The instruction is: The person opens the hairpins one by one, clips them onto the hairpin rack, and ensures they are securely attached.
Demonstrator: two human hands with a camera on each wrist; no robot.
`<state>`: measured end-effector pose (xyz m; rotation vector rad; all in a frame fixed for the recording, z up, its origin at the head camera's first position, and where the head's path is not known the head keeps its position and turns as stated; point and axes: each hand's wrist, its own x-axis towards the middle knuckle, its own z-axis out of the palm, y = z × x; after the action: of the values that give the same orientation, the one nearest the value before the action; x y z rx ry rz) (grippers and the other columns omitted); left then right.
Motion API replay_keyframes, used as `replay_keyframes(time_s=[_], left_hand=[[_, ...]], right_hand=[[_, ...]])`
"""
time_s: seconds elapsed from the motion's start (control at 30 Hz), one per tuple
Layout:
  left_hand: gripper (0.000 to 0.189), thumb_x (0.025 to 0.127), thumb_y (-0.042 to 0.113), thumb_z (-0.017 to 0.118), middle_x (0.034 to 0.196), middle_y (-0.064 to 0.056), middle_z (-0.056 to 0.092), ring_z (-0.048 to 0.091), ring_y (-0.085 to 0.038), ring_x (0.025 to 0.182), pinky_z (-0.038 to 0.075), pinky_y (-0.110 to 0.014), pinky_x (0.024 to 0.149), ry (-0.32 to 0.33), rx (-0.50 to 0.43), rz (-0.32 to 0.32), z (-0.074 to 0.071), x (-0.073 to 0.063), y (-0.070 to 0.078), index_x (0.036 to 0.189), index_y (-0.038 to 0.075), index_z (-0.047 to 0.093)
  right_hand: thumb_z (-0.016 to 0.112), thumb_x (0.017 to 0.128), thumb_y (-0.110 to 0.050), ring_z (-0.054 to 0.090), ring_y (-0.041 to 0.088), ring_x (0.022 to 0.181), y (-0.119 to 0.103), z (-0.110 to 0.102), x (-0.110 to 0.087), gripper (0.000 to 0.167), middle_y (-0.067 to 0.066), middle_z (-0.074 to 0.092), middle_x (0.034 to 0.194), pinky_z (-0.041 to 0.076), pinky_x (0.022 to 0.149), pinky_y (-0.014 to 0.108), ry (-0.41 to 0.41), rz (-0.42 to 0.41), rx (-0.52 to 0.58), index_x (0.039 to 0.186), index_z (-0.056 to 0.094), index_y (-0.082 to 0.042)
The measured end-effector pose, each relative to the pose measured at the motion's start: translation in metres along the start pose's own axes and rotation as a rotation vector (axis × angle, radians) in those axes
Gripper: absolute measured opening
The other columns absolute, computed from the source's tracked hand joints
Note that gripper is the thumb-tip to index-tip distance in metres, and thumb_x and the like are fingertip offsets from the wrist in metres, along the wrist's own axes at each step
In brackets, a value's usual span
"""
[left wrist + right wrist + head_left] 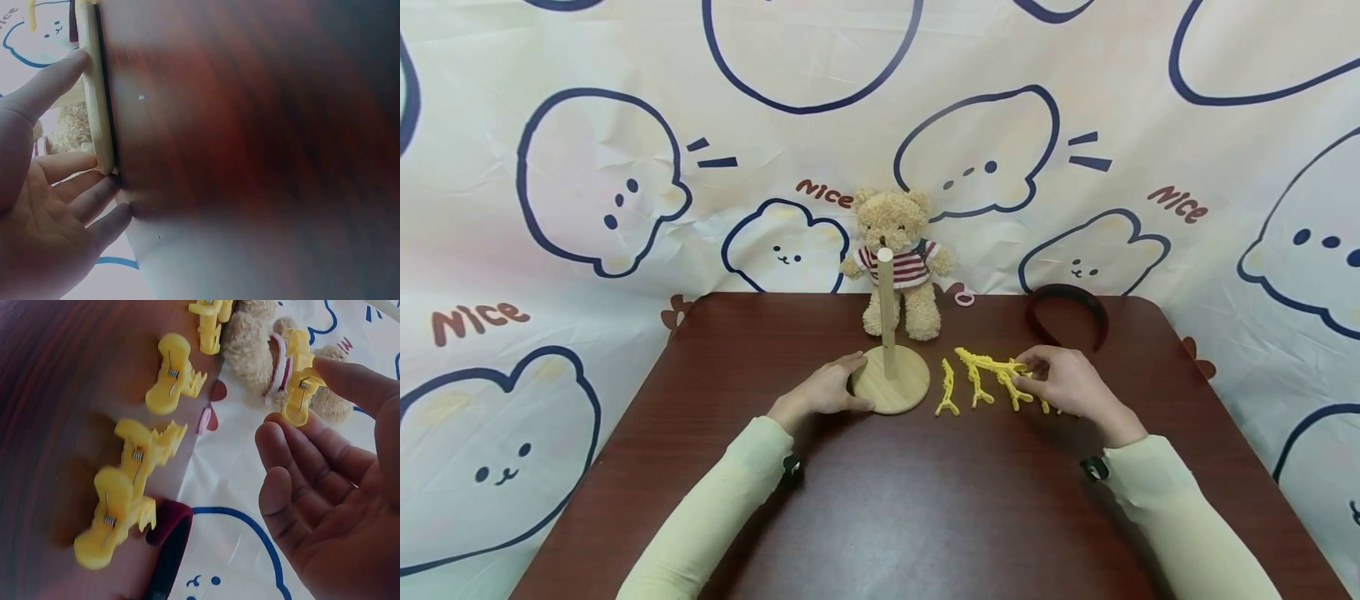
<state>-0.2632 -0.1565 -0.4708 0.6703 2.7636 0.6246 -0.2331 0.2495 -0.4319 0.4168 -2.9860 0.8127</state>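
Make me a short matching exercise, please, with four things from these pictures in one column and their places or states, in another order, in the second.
1. wooden stand
2. teddy bear
3. headband
4. yellow clips

A. toward the far right of the table
B. one pinched by the right hand, others lying down
C. gripped by the left hand
D. upright, just beyond the post

Pairs: 1-C, 2-D, 3-A, 4-B

Wooden stand (889, 358), glossy surface (880, 508)
Plastic clips (169, 387) beside the stand are showing metal springs (174, 373), the bear (912, 273) behind looking fuzzy.
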Motion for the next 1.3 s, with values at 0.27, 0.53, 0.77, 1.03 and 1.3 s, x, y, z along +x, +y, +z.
replay_keyframes(time_s=[0.27,0.53,0.77,1.03,1.3], left_hand=[[0.095,0.082,0.041,0.08,0.161,-0.021,0.031,0.033,-0.036,0.149,0.033,-0.047,0.12,0.008,0.002,0.005,-0.001,0.001,0.0,0.152,-0.004,0.035],[0.096,0.081,0.04,0.082,0.161,-0.022,0.032,0.034,-0.037,0.148,0.032,-0.047,0.12,0.019,-0.015,0.006,0.0,0.001,0.001,0.151,-0.005,0.036],[0.096,0.081,0.04,0.082,0.161,-0.021,0.032,0.034,-0.036,0.148,0.032,-0.047,0.121,0.02,-0.017,-0.004,0.001,0.001,0.001,0.152,-0.004,0.036],[0.096,0.081,0.04,0.082,0.161,-0.021,0.031,0.033,-0.036,0.148,0.031,-0.047,0.121,0.017,-0.019,-0.014,-0.001,0.0,0.002,0.152,-0.004,0.035],[0.096,0.081,0.041,0.082,0.161,-0.02,0.031,0.033,-0.036,0.148,0.031,-0.046,0.121,0.015,-0.025,-0.009,-0.001,0.0,0.003,0.152,-0.004,0.035]], right_hand=[[0.082,0.082,-0.034,0.061,0.015,0.079,-0.009,0.008,0.007,0.034,-0.001,0.071,0.087,0.053,0.07,0.03,0.0,-0.066,0.013,0.106,0.075,-0.011],[0.084,0.081,-0.031,0.061,0.01,0.074,-0.017,0.017,0.014,0.03,-0.004,0.071,0.084,0.052,0.068,0.029,0.002,-0.15,0.036,0.102,0.078,-0.01],[0.084,0.08,-0.026,0.063,0.005,0.072,-0.023,0.029,0.021,0.022,-0.007,0.073,0.081,0.052,0.065,0.025,0.019,-0.211,0.058,0.097,0.078,-0.012],[0.084,0.081,-0.024,0.066,0.007,0.073,-0.033,0.042,0.029,0.024,-0.003,0.075,0.083,0.055,0.066,0.027,0.039,-0.241,0.086,0.098,0.079,-0.008],[0.084,0.081,-0.024,0.067,0.009,0.075,-0.045,0.055,0.038,0.022,-0.002,0.076,0.085,0.054,0.068,0.028,0.031,-0.232,0.094,0.098,0.079,-0.012]])
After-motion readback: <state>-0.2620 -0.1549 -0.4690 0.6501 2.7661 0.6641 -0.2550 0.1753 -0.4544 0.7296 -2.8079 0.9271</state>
